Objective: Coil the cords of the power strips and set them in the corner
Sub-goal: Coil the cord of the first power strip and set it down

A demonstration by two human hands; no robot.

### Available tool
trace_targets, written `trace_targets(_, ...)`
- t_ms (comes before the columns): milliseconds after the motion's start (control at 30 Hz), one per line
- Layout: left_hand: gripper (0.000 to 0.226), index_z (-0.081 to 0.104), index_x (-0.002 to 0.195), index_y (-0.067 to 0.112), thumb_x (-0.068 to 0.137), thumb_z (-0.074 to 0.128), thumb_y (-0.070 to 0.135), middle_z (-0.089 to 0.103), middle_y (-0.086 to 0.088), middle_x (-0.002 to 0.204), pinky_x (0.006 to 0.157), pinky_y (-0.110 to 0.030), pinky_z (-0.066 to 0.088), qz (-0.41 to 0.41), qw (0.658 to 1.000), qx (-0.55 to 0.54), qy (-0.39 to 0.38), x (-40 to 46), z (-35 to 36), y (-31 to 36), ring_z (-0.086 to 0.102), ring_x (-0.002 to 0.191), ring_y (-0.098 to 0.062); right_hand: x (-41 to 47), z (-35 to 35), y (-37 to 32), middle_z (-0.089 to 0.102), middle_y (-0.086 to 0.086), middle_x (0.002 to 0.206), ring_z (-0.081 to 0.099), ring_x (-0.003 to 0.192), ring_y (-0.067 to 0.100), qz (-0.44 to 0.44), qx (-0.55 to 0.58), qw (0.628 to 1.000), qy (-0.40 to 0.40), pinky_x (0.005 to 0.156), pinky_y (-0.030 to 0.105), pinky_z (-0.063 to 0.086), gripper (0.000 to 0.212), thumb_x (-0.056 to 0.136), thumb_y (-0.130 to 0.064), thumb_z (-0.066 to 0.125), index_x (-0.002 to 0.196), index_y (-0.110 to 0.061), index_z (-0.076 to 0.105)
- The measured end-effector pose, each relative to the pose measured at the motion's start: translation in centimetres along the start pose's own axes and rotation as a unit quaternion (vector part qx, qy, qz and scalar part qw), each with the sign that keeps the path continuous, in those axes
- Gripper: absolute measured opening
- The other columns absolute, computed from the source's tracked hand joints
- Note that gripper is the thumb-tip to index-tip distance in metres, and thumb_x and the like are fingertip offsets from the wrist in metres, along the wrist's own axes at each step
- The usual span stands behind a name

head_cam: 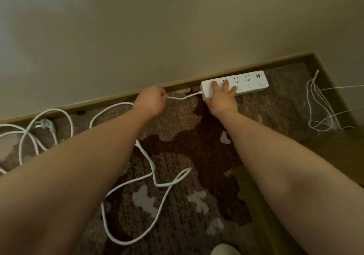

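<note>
Beige wall [157, 28] fills the top half, tan baseboard [118, 99] runs along its foot and turns at the corner on the right. Brown patterned carpet [197, 136] covers the floor below.

Person's two bare forearms reach in from the bottom edge toward the baseboard.

White power strip [250, 82] lies flat on the carpet, long side touching the baseboard, near the corner but not in it. Sockets and switches face up.

Its cord [149, 168] is uncoiled: leaves the strip's left end, runs through the left hand, then loops loosely across the carpet in the middle and out to the left, ending at a plug [47, 123] lying near the baseboard.

Thin white cables [319, 105] sit tangled on the floor against the right-hand wall, well apart from the strip.

Right hand [221, 97]: fingers spread and straight, pressing down flat on the strip's left end. Not gripping.

Left hand [150, 102]: clenched around the cord, just beside where it exits the strip. Short span between fist and strip hangs slightly slack.

Light-coloured shoe tip [224, 249] at the bottom edge.
</note>
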State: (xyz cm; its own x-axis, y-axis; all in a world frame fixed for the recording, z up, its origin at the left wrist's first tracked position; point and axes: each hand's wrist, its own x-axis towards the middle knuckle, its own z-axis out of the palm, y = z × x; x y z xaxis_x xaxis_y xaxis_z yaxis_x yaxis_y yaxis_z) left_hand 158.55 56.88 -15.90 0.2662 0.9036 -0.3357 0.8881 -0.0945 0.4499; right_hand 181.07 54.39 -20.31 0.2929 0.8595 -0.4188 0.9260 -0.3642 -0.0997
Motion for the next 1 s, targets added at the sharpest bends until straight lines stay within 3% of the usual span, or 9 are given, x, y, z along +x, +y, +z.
trace_targets(167,0.028,0.067,0.108,0.015,0.097,0.046,0.029,0.068,-0.012,0.103,0.074,-0.032,0.043,-0.026,0.999,-0.001,-0.029,-1.4,-2.2,-3.8,0.06,0.094,-0.03,0.0,0.1,0.4,-0.004,0.021,0.162,-0.005,0.143,0.057,-0.016,-0.019,1.0,-0.011,0.11,0.059,0.03,0.062,0.103,-0.037,0.039,0.155,-0.024,0.009)
trace_targets(300,0.027,0.065,0.111,0.018,0.098,0.044,0.029,0.068,-0.009,0.099,0.071,-0.03,0.041,-0.017,1.0,-0.017,-0.013,-3.6,-2.9,-5.5,0.059,0.086,-0.027,-1.4,0.1,-0.1,0.0,0.018,0.163,-0.001,0.146,0.052,-0.019,-0.003,1.0,0.011,0.117,0.055,0.02,0.057,0.105,-0.037,0.034,0.156,-0.022,0.012)
trace_targets(400,0.027,0.065,0.113,0.018,0.099,0.044,0.027,0.068,-0.009,0.101,0.072,-0.03,0.042,-0.008,0.999,-0.029,-0.01,-4.0,-2.6,-4.6,0.06,0.087,-0.027,-4.0,1.6,-1.5,-0.002,0.009,0.166,-0.003,0.149,0.045,-0.054,0.032,0.998,0.018,0.116,0.053,0.024,0.057,0.106,-0.027,0.032,0.158,-0.023,0.009)
trace_targets(467,0.028,0.064,0.115,0.017,0.099,0.043,0.026,0.068,-0.011,0.103,0.074,-0.032,0.043,-0.01,1.0,-0.026,-0.01,-3.7,-2.8,-3.9,0.06,0.092,-0.03,-4.8,2.4,-2.0,-0.005,0.005,0.166,-0.004,0.15,0.042,-0.067,0.039,0.997,-0.005,0.113,0.053,0.029,0.059,0.105,-0.025,0.033,0.158,-0.026,0.007)
trace_targets(600,0.026,0.065,0.106,0.012,0.099,0.042,0.022,0.065,-0.015,0.099,0.076,-0.034,0.043,-0.007,0.999,-0.008,-0.043,-3.1,-3.8,-3.6,0.059,0.095,-0.034,-3.9,2.9,-1.3,-0.019,0.002,0.165,-0.008,0.151,0.036,-0.065,0.02,0.994,-0.08,0.119,0.05,0.019,0.062,0.106,-0.024,0.033,0.159,-0.019,0.002)
trace_targets(767,0.028,0.065,0.114,0.013,0.098,0.044,0.023,0.064,-0.012,0.1,0.078,-0.032,0.042,0.01,0.997,0.007,-0.081,-3.4,-5.7,-4.4,0.059,0.095,-0.031,-3.3,2.7,0.3,-0.024,0.0,0.163,-0.009,0.152,0.031,-0.085,0.012,0.993,-0.087,0.123,0.046,0.014,0.069,0.102,-0.018,0.043,0.159,-0.015,0.003)
trace_targets(833,0.024,0.066,0.106,0.013,0.098,0.047,0.024,0.063,-0.007,0.085,0.075,-0.031,0.043,0.007,0.996,0.001,-0.091,-3.9,-6.3,-5.6,0.059,0.084,-0.027,-3.3,1.9,0.3,-0.024,-0.002,0.163,-0.009,0.152,0.028,-0.082,0.052,0.99,-0.099,0.123,0.044,0.015,0.07,0.102,-0.02,0.046,0.159,-0.016,0.004)
trace_targets(933,0.027,0.062,0.075,0.018,0.097,0.048,0.022,0.055,0.005,0.062,0.059,-0.027,0.038,0.002,0.997,-0.046,-0.061,-4.8,-6.6,-6.5,0.051,0.062,-0.017,-3.6,0.6,-0.4,-0.018,0.001,0.165,-0.003,0.152,0.028,-0.073,0.072,0.988,-0.113,0.123,0.042,0.016,0.072,0.101,-0.022,0.05,0.159,-0.014,0.007)
trace_targets(1000,0.026,0.067,0.08,0.013,0.097,0.049,0.022,0.054,0.006,0.064,0.061,-0.027,0.034,0.014,0.998,-0.063,-0.027,-5.0,-6.1,-6.3,0.05,0.063,-0.014,-4.2,-0.1,-1.8,-0.001,0.005,0.167,0.011,0.152,0.028,-0.081,0.097,0.991,-0.053,0.12,0.039,0.021,0.067,0.099,-0.023,0.052,0.156,-0.013,0.021)
